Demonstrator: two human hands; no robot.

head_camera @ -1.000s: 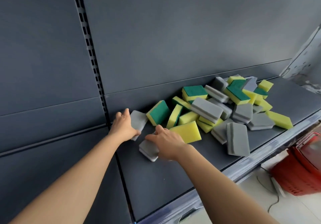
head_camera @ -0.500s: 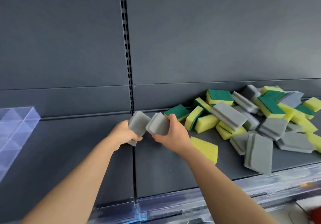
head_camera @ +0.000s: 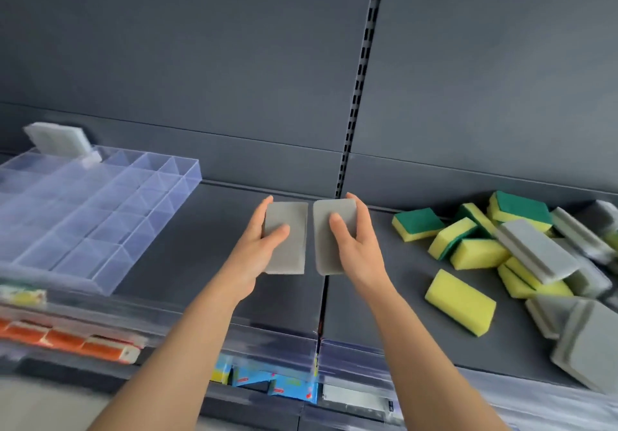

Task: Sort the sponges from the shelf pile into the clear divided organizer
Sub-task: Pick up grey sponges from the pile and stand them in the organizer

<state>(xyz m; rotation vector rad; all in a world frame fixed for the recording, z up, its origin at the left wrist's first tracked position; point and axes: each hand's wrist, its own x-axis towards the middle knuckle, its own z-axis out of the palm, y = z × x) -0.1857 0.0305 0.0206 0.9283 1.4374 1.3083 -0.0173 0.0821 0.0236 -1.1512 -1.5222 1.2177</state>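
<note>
Over the shelf [head_camera: 200,246], between the sponge pile [head_camera: 518,256] and the clear divided organizer [head_camera: 187,169], the left hand [head_camera: 257,253] and right hand [head_camera: 356,250] each gripped a grey sponge [head_camera: 289,229], side by side, the carry seemingly underway and next needing a leftward reach to a compartment.

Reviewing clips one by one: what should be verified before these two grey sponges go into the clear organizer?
1. Left hand grips left grey sponge: ok.
2. Right hand grips right grey sponge: ok.
3. Sponges above clear divided organizer: not ok, they are over bare shelf, right of it.
4. Near compartments free: ok, as far as the blur shows.
5. Sponge fits a compartment: cannot tell.
</note>
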